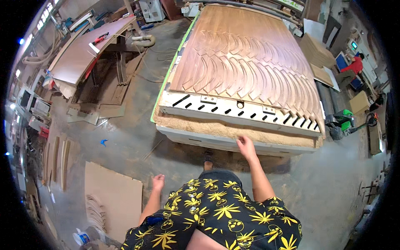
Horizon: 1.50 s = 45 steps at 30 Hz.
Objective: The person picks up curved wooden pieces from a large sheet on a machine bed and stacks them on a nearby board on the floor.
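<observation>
My right hand reaches forward over the near edge of a large machine bed, close to a ledge heaped with sawdust. Its fingers are loosely bent and apart, and nothing shows in them. Lower and to the left, my left hand hangs beside my body above the floor, half curled, with nothing visible in it. On the bed lies a wide brown wood panel, its nearer part cut into rows of curved wooden pieces. A pale slotted edge of the bed runs along the front.
At the left stands a table with a curved brown sheet and a red tool. A cardboard sheet with curved pieces lies lower left, near a white bucket. At right are a green pallet jack, stacked boards and a person in red.
</observation>
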Each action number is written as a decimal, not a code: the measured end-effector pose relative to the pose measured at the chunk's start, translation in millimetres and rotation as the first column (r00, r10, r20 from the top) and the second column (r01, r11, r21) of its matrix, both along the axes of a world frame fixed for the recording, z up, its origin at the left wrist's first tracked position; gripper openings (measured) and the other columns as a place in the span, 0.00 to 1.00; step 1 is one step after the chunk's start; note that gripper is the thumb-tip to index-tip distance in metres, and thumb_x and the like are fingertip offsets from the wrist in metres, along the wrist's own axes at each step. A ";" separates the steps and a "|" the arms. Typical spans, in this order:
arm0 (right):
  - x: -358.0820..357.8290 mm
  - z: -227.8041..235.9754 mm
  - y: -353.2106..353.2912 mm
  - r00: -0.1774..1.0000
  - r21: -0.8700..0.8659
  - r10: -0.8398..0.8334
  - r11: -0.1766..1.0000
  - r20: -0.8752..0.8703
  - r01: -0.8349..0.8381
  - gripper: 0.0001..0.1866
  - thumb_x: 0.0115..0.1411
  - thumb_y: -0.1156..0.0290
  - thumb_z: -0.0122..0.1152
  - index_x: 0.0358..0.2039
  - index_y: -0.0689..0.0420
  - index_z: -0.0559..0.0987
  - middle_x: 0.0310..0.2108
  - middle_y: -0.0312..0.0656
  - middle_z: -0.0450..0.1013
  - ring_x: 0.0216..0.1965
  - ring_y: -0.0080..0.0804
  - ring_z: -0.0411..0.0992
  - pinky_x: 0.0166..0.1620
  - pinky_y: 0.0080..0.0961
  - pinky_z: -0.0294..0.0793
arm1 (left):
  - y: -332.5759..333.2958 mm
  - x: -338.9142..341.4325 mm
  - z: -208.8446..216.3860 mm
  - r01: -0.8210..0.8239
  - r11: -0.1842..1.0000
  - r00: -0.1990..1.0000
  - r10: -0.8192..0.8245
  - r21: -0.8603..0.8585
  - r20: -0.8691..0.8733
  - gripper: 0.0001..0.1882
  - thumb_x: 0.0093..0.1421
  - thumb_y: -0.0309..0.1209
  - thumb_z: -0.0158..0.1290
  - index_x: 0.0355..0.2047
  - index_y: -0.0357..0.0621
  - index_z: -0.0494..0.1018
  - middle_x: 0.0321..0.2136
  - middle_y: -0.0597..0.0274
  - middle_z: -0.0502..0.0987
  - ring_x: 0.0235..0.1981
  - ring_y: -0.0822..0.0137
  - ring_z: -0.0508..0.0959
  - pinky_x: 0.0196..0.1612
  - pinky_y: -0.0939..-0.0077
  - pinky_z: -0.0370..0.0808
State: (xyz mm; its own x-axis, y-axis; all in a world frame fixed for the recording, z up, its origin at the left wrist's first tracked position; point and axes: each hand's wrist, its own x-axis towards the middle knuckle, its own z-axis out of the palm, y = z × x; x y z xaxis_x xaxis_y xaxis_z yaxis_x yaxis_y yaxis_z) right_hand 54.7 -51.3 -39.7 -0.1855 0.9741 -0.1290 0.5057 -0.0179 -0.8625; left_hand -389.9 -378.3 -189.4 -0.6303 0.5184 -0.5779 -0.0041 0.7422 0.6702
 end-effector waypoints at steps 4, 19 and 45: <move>-98.8 46.8 99.7 0.978 0.287 0.206 0.935 0.032 -0.206 0.18 0.60 0.66 0.62 0.50 0.58 0.78 0.45 0.49 0.77 0.47 0.47 0.75 0.51 0.38 0.73 | 71.4 18.4 75.0 0.090 0.992 0.993 -0.082 -0.085 0.087 0.21 0.64 0.36 0.57 0.52 0.34 0.73 0.41 0.54 0.81 0.40 0.67 0.79 0.44 0.73 0.76; -249.9 77.5 265.8 0.586 0.420 0.237 0.500 0.775 -0.757 0.16 0.58 0.70 0.54 0.48 0.47 0.78 0.46 0.37 0.73 0.53 0.35 0.69 0.53 0.35 0.69 | 282.3 -81.4 157.4 0.231 0.908 0.968 -0.252 0.349 0.016 0.20 0.67 0.31 0.53 0.56 0.33 0.69 0.48 0.52 0.78 0.49 0.67 0.78 0.53 0.74 0.74; -360.3 113.9 205.7 0.724 0.360 0.291 0.716 0.625 -0.598 0.24 0.57 0.70 0.60 0.56 0.52 0.72 0.56 0.42 0.71 0.59 0.41 0.68 0.59 0.36 0.70 | 454.1 -146.4 209.4 0.493 0.634 0.795 -0.607 0.595 -0.011 0.16 0.65 0.27 0.53 0.52 0.36 0.72 0.44 0.54 0.80 0.42 0.69 0.79 0.47 0.74 0.75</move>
